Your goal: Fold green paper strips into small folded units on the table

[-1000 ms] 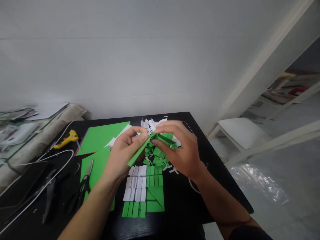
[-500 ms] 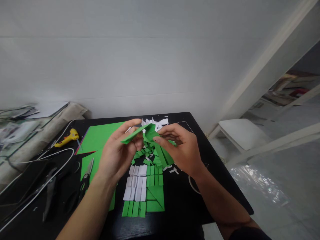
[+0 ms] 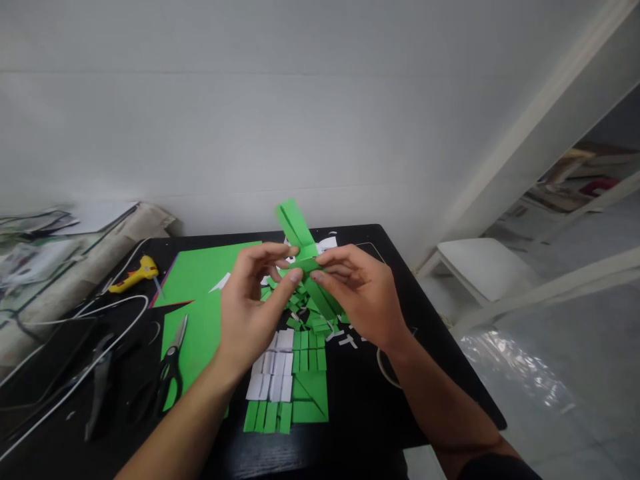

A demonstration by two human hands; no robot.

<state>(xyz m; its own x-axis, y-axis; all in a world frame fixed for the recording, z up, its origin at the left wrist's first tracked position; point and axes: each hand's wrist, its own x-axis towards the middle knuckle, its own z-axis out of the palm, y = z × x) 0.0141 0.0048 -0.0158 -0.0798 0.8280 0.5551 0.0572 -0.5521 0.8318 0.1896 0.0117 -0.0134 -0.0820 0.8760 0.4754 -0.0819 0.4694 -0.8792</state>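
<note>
A folded green paper strip (image 3: 295, 224) is held up over the table between my two hands, its long end pointing away toward the wall. My left hand (image 3: 255, 293) pinches its left side between thumb and fingers. On the right side, my right hand (image 3: 363, 287) grips it, also with thumb and fingers closed. Part of the strip runs down to the right behind my right fingers. Below lie small green paper pieces (image 3: 300, 323) in a loose heap. Nearer to me are rows of folded white pieces (image 3: 270, 377) and folded green pieces (image 3: 309, 351).
Black-handled scissors (image 3: 173, 363) rest on green paper sheets (image 3: 200, 333) at left. Beyond them lies a yellow glue gun (image 3: 143, 272) among white cables (image 3: 115, 357). A white stool (image 3: 470, 267) stands right of the black table (image 3: 365, 427), and clear plastic (image 3: 520, 373) lies on the floor.
The green strip has been turned and its long end now stands up and away, instead of lying toward my left hand. My left hand has shifted right, closer to my right hand.
</note>
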